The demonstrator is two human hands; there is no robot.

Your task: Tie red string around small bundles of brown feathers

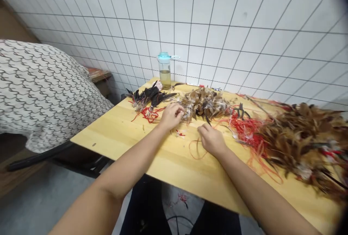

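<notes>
My left hand (171, 116) rests on the wooden table (122, 133), fingers curled at the edge of a middle heap of brown feathers (203, 104); what it grips is hidden. My right hand (211, 140) lies closed just right of it, fingertips pinched near a thin red string (194, 151) looped on the table. A small red-tied scrap (179, 133) lies between both hands.
Dark feathers (150, 97) and red strings (148, 113) lie at the far left. A large brown feather heap (299, 133) with red cord (244, 130) fills the right. A water bottle (165, 70) stands by the tiled wall. A patterned cloth (40, 90) is left of the table.
</notes>
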